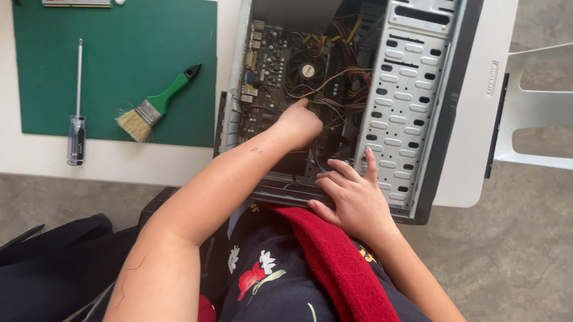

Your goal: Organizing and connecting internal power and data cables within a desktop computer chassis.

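An open desktop computer case (429,140) lies on its side at the table's near edge, with its motherboard (272,70), a round cooler fan (306,70) and bundled wires (341,86) exposed. My left hand (297,122) reaches inside the case, fingers curled down among the wires below the fan; whether it grips anything is hidden. My right hand (353,193) rests on the case's near rim beside the perforated metal drive cage (403,89), its fingers spread and touching the metal.
A green cutting mat (116,33) lies to the left with a green-handled paintbrush (156,106) on it. A screwdriver (76,120) lies across the mat's left edge. A red cloth (337,263) drapes over my lap. A white chair (538,108) stands at right.
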